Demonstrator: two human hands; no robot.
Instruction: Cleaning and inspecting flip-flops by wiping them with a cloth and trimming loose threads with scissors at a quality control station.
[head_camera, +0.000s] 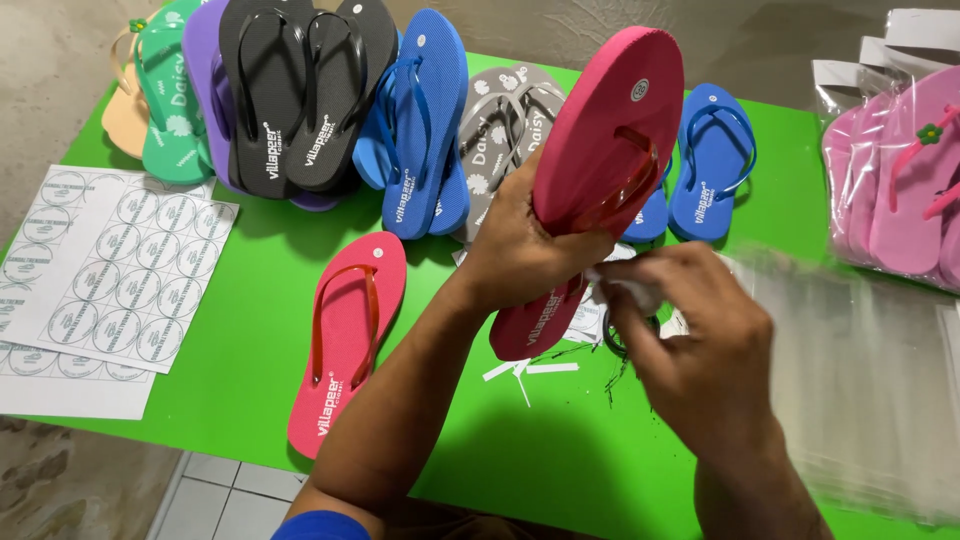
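My left hand (520, 245) grips a pink-red flip-flop (600, 150) around its middle and holds it up, tilted, sole side toward me, above the green table (250, 350). My right hand (690, 340) is just below it, fingers pinched on a small white paper scrap (628, 288) near the flip-flop's heel. The matching pink-red flip-flop (345, 335) lies flat on the table to the left, strap up.
Black (300, 95), blue (420, 120), grey (505, 120), purple, green and peach flip-flops lean along the table's far edge. Sheets of round stickers (110, 270) lie at left. Clear plastic bags (860, 380) are stacked at right, bagged pink flip-flops (900, 180) behind them. Paper scraps (530, 370) litter the middle.
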